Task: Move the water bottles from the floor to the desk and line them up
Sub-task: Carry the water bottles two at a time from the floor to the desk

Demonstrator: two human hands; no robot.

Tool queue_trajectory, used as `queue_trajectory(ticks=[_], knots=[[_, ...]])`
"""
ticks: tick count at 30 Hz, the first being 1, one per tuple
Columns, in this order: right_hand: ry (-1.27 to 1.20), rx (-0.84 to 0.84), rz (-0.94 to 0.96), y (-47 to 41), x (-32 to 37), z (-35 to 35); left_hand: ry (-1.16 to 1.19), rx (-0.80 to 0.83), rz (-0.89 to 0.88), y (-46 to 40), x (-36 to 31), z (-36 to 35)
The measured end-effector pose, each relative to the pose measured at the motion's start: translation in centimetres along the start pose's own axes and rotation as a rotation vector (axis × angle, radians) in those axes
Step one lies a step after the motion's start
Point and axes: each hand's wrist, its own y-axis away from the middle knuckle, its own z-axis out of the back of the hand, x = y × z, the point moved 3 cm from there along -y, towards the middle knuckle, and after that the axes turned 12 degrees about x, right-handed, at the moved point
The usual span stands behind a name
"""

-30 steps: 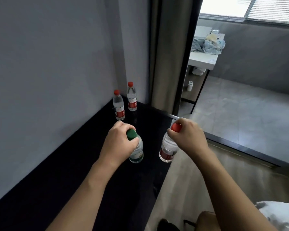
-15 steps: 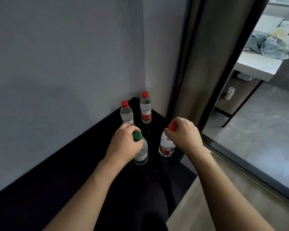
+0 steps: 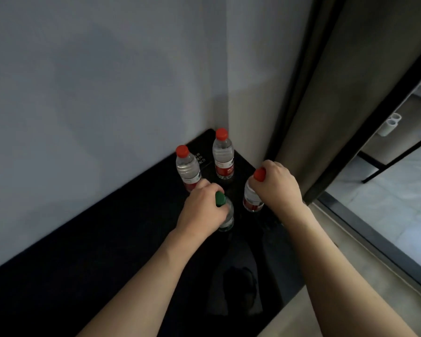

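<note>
A grey wall (image 3: 95,93) fills the upper left of the frame. Below it the glossy black desk (image 3: 107,263) runs into the corner. Two red-capped bottles (image 3: 223,154) stand there. The left hand (image 3: 202,210) grips the green-capped bottle (image 3: 225,212); the right hand (image 3: 275,186) grips another red-capped bottle (image 3: 252,195), seemingly resting on the desk.

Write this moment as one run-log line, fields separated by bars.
left hand grips green-capped bottle | right hand grips red-capped bottle | both over black desk | two red-capped bottles upright near corner
</note>
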Motion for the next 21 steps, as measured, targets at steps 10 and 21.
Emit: queue_trajectory(ticks=[10,21], knots=[[0.128,0.04,-0.062,0.3,0.9,0.2,-0.069,0.039,0.027,0.2,0.2,0.0],[0.125,-0.197,0.391,6.4,9.6,-0.8,-0.167,-0.207,0.139,9.1,5.6,6.1]])
